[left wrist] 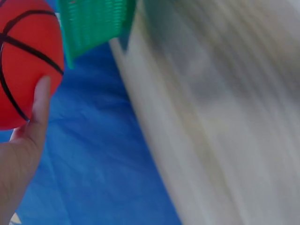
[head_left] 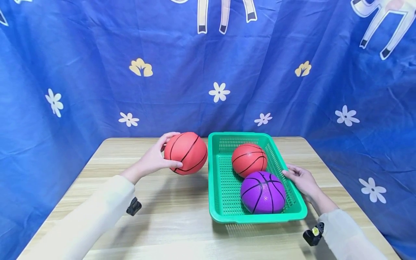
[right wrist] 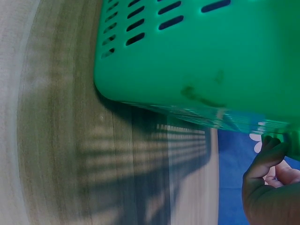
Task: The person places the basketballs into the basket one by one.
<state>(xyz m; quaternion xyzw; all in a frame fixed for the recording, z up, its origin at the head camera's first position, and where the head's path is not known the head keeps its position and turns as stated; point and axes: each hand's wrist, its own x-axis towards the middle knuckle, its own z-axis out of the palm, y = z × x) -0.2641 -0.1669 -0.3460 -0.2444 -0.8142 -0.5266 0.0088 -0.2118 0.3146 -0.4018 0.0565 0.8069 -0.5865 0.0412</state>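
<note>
An orange-red toy basketball (head_left: 190, 153) with black lines is gripped by my left hand (head_left: 156, 157), held above the table just left of the basket. In the left wrist view, the thumb lies along the ball (left wrist: 28, 61). My right hand (head_left: 303, 180) holds the right rim of a green plastic basket (head_left: 214, 202), thumb over the edge. Inside the basket sit another orange-red basketball (head_left: 248, 159) toward the back and a purple basketball (head_left: 263, 193) in front of it. The right wrist view shows the basket's outer wall (right wrist: 197, 61) and my fingers curled at its rim.
The basket stands on a light wooden table (head_left: 182, 224), right of its middle. A blue curtain (head_left: 182, 90) with white flowers hangs behind and beside the table. Black wrist devices sit on both forearms, one on the left (head_left: 134, 206) and one on the right (head_left: 314, 234).
</note>
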